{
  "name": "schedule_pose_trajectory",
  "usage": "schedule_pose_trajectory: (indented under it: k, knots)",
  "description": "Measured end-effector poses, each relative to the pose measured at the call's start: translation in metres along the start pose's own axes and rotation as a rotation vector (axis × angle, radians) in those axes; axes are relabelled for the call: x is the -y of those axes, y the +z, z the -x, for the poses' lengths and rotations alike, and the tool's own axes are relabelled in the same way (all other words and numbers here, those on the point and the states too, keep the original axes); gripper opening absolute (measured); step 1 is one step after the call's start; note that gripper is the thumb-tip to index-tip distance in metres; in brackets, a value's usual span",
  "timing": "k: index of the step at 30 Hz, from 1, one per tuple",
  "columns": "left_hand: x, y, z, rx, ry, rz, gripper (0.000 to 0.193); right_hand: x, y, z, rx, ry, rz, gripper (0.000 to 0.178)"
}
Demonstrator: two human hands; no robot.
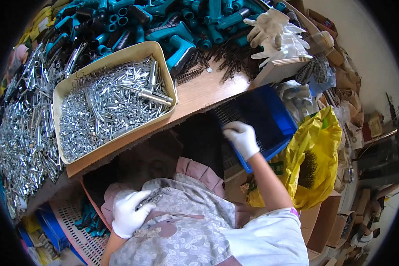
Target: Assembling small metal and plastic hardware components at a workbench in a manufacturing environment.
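My left hand (131, 213), in a white glove, is closed around a few dark coil springs (154, 196) above my patterned apron (186, 201). Over the near left edge of a blue bin (284, 120) is my right hand (242, 139), also gloved in white. Its fingers are curled together, and whatever they pinch is hidden. Beside those fingers, dark coil springs (227, 112) lie in rows along the bin's left side.
A cream tray (174, 95) of small metal pins and tubes stands on the wooden table (210, 86). Teal and black tool housings (173, 33), loose springs (232, 66) and white gloves (279, 48) lie behind it. Metal parts (29, 133) heap up left; a yellow bag (317, 146) sits right.
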State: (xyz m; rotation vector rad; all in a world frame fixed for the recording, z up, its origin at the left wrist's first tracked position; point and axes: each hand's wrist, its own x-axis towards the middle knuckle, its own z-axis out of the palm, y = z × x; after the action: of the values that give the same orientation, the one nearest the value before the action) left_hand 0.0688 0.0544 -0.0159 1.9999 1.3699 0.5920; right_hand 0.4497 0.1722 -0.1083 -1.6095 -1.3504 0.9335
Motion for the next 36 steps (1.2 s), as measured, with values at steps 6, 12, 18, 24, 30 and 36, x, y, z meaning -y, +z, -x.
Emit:
schedule_pose_trajectory:
  k: [6, 12, 18, 24, 30, 36]
  knots:
    - [0.008, 0.012, 0.003, -0.167, -0.184, 0.129, 0.031, -0.114, -0.052, -0.048, -0.022, 0.049, 0.637, 0.016]
    - [0.016, 0.018, 0.004, -0.189, -0.280, 0.156, 0.030, -0.124, 0.005, -0.107, -0.094, -0.235, 0.746, 0.016]
    - [0.021, 0.023, 0.005, -0.139, -0.341, 0.258, 0.034, -0.158, 0.055, -0.194, -0.223, -0.371, 0.556, 0.042]
    - [0.025, 0.023, -0.003, -0.150, -0.373, 0.261, 0.036, -0.172, 0.077, -0.225, -0.255, -0.469, 0.257, 0.050]
    - [0.034, 0.025, -0.009, -0.131, -0.324, 0.243, 0.036, -0.160, 0.062, -0.214, -0.219, -0.432, 0.438, 0.051]
    - [0.033, 0.022, -0.010, -0.154, -0.260, 0.199, 0.036, -0.131, 0.059, -0.200, -0.201, -0.406, 0.622, 0.053]
